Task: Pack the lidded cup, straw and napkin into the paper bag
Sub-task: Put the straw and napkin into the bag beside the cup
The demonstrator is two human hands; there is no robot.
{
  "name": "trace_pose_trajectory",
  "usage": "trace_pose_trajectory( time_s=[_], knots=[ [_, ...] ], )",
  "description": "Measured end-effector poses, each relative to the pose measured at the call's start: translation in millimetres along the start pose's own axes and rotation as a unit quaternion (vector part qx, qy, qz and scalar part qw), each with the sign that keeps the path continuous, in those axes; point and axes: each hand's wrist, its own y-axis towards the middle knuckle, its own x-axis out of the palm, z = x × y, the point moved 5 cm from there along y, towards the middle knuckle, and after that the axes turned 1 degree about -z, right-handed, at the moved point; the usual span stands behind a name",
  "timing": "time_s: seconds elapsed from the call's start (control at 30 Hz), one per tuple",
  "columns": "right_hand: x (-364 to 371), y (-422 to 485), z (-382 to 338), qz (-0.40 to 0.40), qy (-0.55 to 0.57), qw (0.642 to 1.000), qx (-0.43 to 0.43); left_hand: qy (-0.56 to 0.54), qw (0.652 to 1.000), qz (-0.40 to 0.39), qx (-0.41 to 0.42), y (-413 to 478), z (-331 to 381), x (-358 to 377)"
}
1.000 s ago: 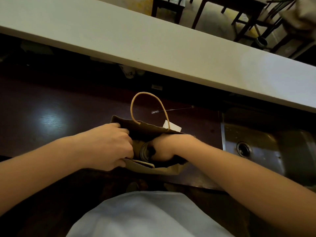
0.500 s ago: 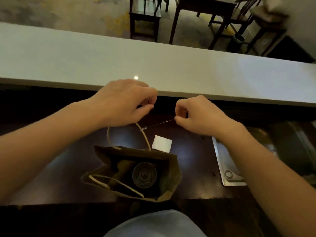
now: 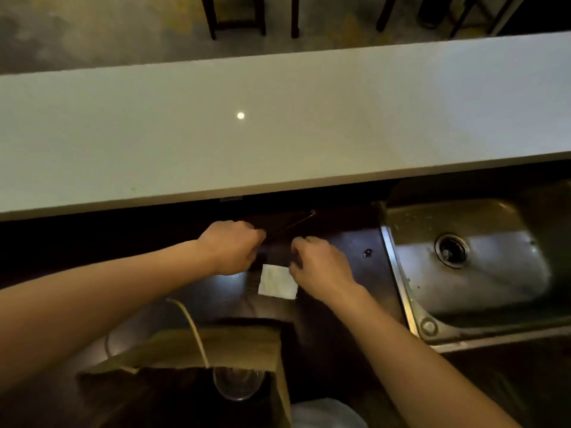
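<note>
Dark tabletop (image 3: 191, 291) held my paper bag (image 3: 216, 347) with the lidded cup (image 3: 238, 384) inside; my left hand (image 3: 230, 247) pinched the straw (image 3: 290, 225), my right hand (image 3: 319, 268) closed on the napkin (image 3: 276, 284).

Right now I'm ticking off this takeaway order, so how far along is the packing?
Done: the lidded cup sits inside the paper bag. In hand: the left hand pinches one end of the straw, which slants away over the dark counter; the right hand is at the upper edge of the napkin, which lies flat there. Left: straw and napkin both into the bag.
</note>
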Motion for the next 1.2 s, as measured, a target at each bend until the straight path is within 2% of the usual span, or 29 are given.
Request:
trace_pose_trajectory(
  time_s=[0.17, 0.4, 0.63, 0.8, 0.9, 1.03, 1.1, 1.2],
  knots=[
    [48, 17, 18, -0.046, 0.036, 0.998, 0.027, -0.062, 0.995, -0.055, -0.061, 42, -8, 39],
    [95, 30, 18, -0.065, 0.010, 0.998, 0.005, -0.085, 0.987, -0.043, -0.129, 70, -20, 70],
    [109, 32, 20, -0.042, 0.012, 0.998, 0.035, -0.074, 0.988, -0.074, -0.112, 71, -15, 84],
    [111, 17, 26, -0.087, 0.079, 0.987, 0.111, -0.046, 0.989, -0.119, -0.073, 47, -17, 74],
    [98, 3, 25, -0.063, 0.218, 0.956, 0.186, -0.057, 0.991, -0.110, -0.042, 22, -19, 55],
    [62, -23, 6, -0.013, 0.421, 0.868, 0.262, -0.098, 0.994, -0.054, 0.004, -18, -19, 21],
    [35, -38, -10, 0.007, 0.483, 0.842, 0.239, -0.139, 0.990, -0.004, 0.029, -40, -19, -4],
    [-9, -64, -33, 0.037, 0.495, 0.849, 0.182, -0.204, 0.974, 0.064, 0.075, -79, -19, -41]
  ],
)
